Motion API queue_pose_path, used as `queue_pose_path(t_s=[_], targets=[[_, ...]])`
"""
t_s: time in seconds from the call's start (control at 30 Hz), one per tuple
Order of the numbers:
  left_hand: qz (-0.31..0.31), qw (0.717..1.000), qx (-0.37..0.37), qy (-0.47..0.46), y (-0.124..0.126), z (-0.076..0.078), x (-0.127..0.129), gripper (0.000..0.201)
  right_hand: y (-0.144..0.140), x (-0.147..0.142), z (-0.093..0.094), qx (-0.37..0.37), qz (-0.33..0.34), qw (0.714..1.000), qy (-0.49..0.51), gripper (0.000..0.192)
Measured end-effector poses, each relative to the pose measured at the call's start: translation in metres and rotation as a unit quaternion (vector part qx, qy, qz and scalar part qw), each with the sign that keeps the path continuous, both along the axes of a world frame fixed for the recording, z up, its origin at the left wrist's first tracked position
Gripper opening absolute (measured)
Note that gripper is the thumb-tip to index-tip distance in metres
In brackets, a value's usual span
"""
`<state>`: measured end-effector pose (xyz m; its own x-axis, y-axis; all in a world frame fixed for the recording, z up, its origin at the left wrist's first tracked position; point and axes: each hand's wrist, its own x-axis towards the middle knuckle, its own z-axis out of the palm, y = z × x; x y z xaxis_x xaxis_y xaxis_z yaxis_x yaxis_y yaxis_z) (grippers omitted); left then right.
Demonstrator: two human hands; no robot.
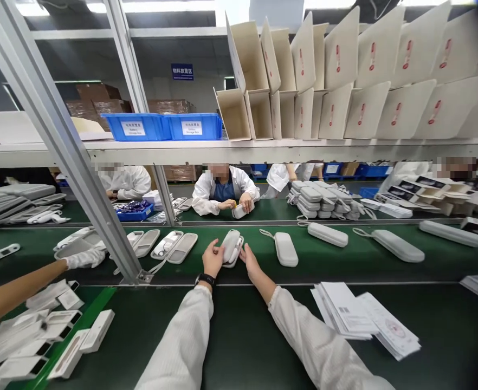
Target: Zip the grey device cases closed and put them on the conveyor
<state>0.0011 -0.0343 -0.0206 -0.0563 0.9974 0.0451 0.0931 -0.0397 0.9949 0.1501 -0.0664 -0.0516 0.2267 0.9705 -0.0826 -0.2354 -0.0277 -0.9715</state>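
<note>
Colours relative to the dark green conveyor belt (344,260). On the belt, a pale grey zip case (231,247) is lying between the left hand (212,259) and the right hand (250,260), both arms showing white sleeves; a black wristwatch (205,279) is banding the left wrist. Right of it, further closed cases (397,245) are showing the same pale grey. Nearer than the belt, white leaflets (365,319) are carrying black print and a faint red stamp. Left of the belt, a co-worker's white glove (85,259) is meeting a tan sleeve. Above the belt, bright blue bins (161,125) are bearing white labels, and cream cartons (344,81) are displaying red marks.
</note>
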Motion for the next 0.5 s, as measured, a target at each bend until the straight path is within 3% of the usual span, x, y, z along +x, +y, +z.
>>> queue_pose_path(t_s=[0.1, 0.27, 0.37, 0.5], targets=[[-0.047, 0.996, -0.060, -0.048, 0.008, 0.003, 0.009, 0.068, -0.005, 0.002, 0.006, 0.001, -0.018, 0.998, 0.056, 0.075], [-0.175, 0.963, -0.142, -0.147, 0.000, 0.015, -0.002, 0.055, -0.019, -0.007, 0.028, 0.040, -0.020, 0.989, 0.144, 0.079], [-0.172, 0.946, -0.132, -0.242, -0.019, 0.018, -0.019, 0.051, -0.034, -0.019, 0.047, 0.088, 0.038, 0.980, 0.176, 0.078], [-0.093, 0.926, -0.071, -0.358, -0.052, 0.024, -0.039, 0.052, -0.066, -0.041, 0.053, 0.133, 0.081, 0.977, 0.146, 0.064]])
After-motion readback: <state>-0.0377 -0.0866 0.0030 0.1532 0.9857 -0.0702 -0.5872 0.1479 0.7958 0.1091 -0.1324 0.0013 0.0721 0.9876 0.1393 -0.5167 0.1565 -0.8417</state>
